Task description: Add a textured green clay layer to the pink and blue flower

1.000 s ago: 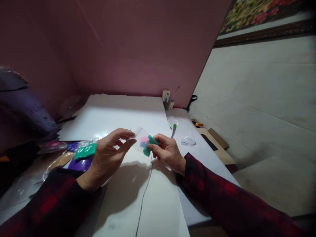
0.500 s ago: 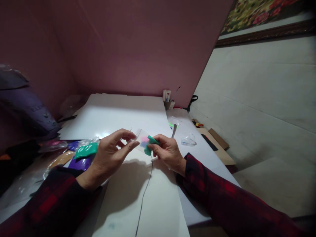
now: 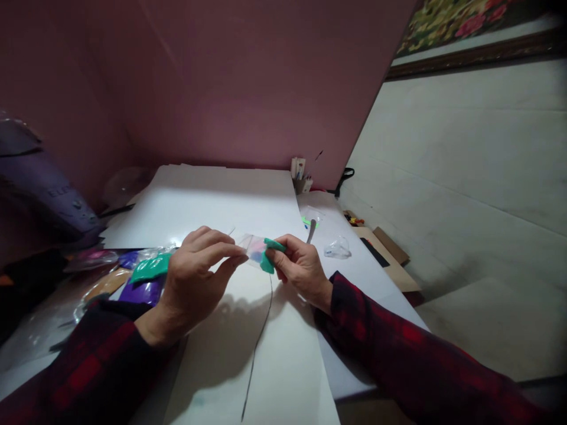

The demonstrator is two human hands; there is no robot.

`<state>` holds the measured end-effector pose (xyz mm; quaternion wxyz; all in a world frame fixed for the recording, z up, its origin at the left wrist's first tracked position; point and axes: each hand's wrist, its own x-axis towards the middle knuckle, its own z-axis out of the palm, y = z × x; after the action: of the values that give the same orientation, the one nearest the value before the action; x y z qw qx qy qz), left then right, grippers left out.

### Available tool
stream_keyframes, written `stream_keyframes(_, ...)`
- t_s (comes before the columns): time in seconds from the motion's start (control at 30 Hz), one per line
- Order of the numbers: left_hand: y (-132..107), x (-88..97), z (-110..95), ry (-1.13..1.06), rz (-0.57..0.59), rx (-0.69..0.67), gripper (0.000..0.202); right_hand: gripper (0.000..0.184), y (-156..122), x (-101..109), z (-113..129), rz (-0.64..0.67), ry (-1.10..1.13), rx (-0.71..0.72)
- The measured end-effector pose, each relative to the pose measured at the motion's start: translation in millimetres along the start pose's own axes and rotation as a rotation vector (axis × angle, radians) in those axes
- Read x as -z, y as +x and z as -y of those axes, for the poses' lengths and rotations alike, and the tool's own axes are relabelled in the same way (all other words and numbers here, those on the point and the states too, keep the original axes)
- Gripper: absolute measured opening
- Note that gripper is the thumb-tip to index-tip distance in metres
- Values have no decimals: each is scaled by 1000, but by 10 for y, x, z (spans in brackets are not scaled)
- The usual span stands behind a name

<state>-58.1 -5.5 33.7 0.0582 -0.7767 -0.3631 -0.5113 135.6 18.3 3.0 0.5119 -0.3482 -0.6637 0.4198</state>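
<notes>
Since the earlier frame, the left hand (image 3: 190,280) has rolled over so more of its back shows, and its thumb and fingertips have come together; the small clear bag (image 3: 256,250) has tipped flatter. Nearest, a white sheet (image 3: 287,354) with a dark line (image 3: 256,348) lies under both hands. Just above it, the left grip pinches the bag's left edge, while the right hand (image 3: 299,262) pinches a soft green lump (image 3: 267,265) between thumb and fingers. The thin film could stretch or tear if the two grips pull apart, and a harder squeeze on the right would flatten the lump. The bag lies between the two grips, pink and blue showing inside, its right end up against the lump; the film is blurred, so I can't tell whether its mouth is open. To the left sit a green packet (image 3: 150,268) and a purple packet (image 3: 140,290). To the right, crumpled clear plastic (image 3: 337,249) rests on the desk (image 3: 354,289). Farther off lies a stack of white sheets (image 3: 212,198).
</notes>
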Motion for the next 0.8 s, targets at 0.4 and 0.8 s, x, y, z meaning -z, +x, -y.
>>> stream_keyframes(0.4, 57, 13, -69, -685, 361, 941, 20, 17, -6, 23, -46, 94, -145, 85)
stream_keyframes(0.8, 57, -32, -130, -1016, 186, 1174, 23, 16, -11, 30, -3, 122, -233, 92)
